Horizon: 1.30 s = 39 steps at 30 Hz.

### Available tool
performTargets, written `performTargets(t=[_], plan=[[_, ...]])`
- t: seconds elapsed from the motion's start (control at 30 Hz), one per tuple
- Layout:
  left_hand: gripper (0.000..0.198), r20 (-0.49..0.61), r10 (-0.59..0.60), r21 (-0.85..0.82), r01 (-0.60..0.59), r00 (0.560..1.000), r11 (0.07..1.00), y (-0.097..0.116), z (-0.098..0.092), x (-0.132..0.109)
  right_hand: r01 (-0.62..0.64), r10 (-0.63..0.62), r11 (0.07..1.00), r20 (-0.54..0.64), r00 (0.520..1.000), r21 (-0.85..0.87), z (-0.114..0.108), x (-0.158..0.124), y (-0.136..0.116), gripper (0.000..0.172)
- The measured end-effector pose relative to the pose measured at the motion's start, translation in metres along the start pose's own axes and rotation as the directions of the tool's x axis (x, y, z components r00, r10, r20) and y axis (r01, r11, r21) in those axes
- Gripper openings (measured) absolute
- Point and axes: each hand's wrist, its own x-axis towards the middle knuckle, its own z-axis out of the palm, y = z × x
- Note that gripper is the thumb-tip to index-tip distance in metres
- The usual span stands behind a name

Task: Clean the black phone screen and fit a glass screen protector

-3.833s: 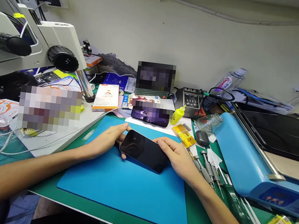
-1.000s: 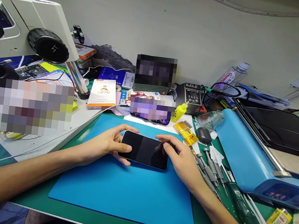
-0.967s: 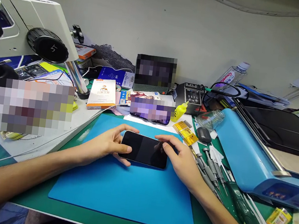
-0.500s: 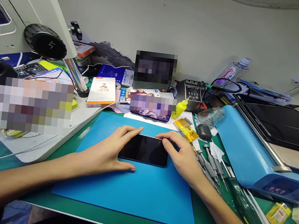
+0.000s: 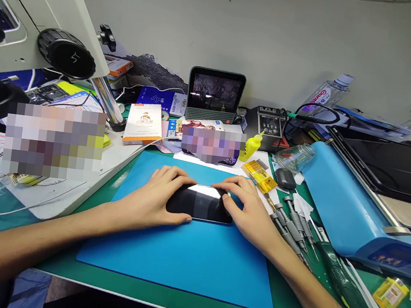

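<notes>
A black smartphone lies flat, dark screen up, on the blue work mat. My left hand wraps the phone's left end, thumb along its near edge and fingers over the far edge. At the other end my right hand holds it, fingers curled over the far corner and thumb on the screen's right edge. Both hands grip the phone.
A microscope stands at the left on a white base. Screwdrivers lie right of the mat beside a blue machine. Behind the mat are a small screen, an orange-white box, a yellow bottle and a glass jar.
The phone, held tilted above the mat a second ago, has come down flat onto it. Both hands stayed on its ends and now press closer over them.
</notes>
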Motion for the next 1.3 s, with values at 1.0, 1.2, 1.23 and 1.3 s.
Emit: performTargets(t=[1.0, 1.2, 1.23, 1.3], plan=[[0.061, 0.001, 0.002, 0.032, -0.002, 1.000, 0.999, 0.001, 0.001, -0.001, 0.044, -0.048, 0.978, -0.016, 0.999, -0.206, 0.014, -0.013, -0.012, 0.046], [0.062, 0.003, 0.010, 0.031, -0.010, 1.000, 0.999, 0.001, 0.001, -0.001, 0.098, -0.105, 0.982, -0.039, 0.994, -0.163, 0.018, -0.014, -0.015, 0.057], [0.062, 0.004, 0.010, 0.035, -0.010, 1.000, 0.999, 0.001, 0.001, -0.001, 0.111, -0.120, 0.984, -0.061, 0.991, -0.138, 0.017, -0.013, -0.016, 0.057], [0.063, 0.007, 0.009, 0.042, -0.009, 1.000, 0.999, 0.001, 0.001, -0.001, 0.129, -0.137, 0.990, -0.148, 0.979, -0.064, 0.013, -0.012, -0.016, 0.048]])
